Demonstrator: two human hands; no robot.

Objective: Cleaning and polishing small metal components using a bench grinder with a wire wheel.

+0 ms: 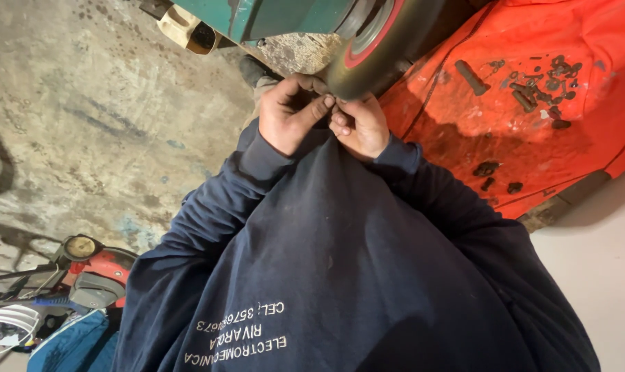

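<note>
Both hands meet just below a dark rubber wheel (384,52) with a red hub, which hangs from a green machine body (285,17) at the top of the view, and the work in hand looks like fine finger work on some small piece held between them, close under the wheel's tread. The left hand (292,114) is curled, its thumb pressed against the bent forefinger as if pinching; the right hand (360,127) is also closed, fingertips drawn together and touching the left thumb. Whatever they pinch is too small and too hidden by the fingers to tell, so I cannot say what it is, only that it sits where the two sets of fingertips meet, just beside the wheel's lower edge. In my judgement any next move calls for a steady, close grip, since a small part could easily slip to the concrete floor (85,117). To the right lies an orange tarp (533,151) scattered with dark bolts and nuts (543,86) and one short cylinder (471,77), well apart from the hands. Dark blue sleeves (257,162) fill the lower view.
</note>
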